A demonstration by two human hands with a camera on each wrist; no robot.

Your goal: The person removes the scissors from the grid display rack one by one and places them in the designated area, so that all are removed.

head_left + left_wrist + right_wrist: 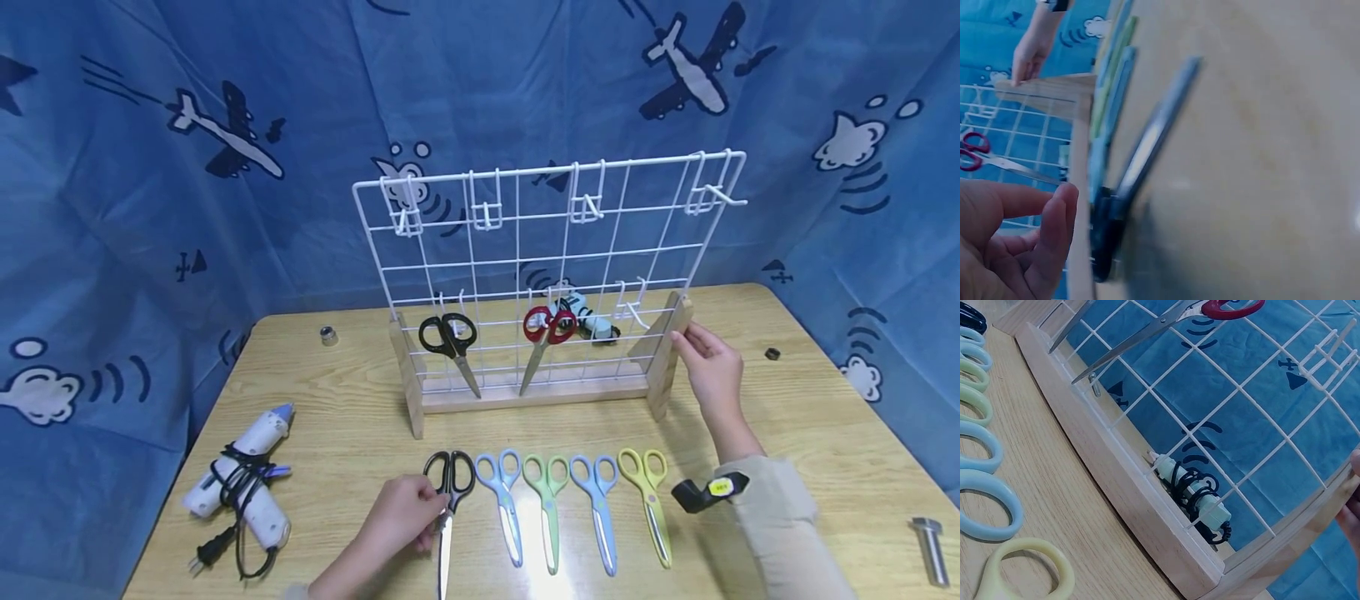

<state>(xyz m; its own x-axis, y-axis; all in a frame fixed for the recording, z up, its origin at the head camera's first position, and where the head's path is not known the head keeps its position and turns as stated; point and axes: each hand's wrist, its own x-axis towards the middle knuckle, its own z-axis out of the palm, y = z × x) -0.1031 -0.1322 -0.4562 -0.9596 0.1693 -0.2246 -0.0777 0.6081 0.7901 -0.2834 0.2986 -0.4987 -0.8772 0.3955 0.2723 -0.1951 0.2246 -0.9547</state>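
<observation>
My left hand (408,510) is over the black-handled scissors (450,475) at the left end of a row on the table. In the left wrist view its thumb and fingers (1054,219) are loosely curled with nothing visible between them, apart from the blurred scissors behind. My right hand (714,371) grips the right wooden side support (667,358) of a white wire rack (517,267). Dark-handled scissors (448,337) and red-handled scissors (550,325) hang on the rack. Blue scissors (504,496), green scissors (550,500), more blue scissors (597,504) and yellow scissors (648,496) lie in the row.
Several white hooks (486,215) are on the rack's grid. A cord-wrapped glue gun (243,487) lies at left, another pale glue gun (596,325) behind the rack. A metal nut (328,335), a dark nut (772,353) and a bolt (932,550) are on the table. Patterned blue cloth (300,208) surrounds it.
</observation>
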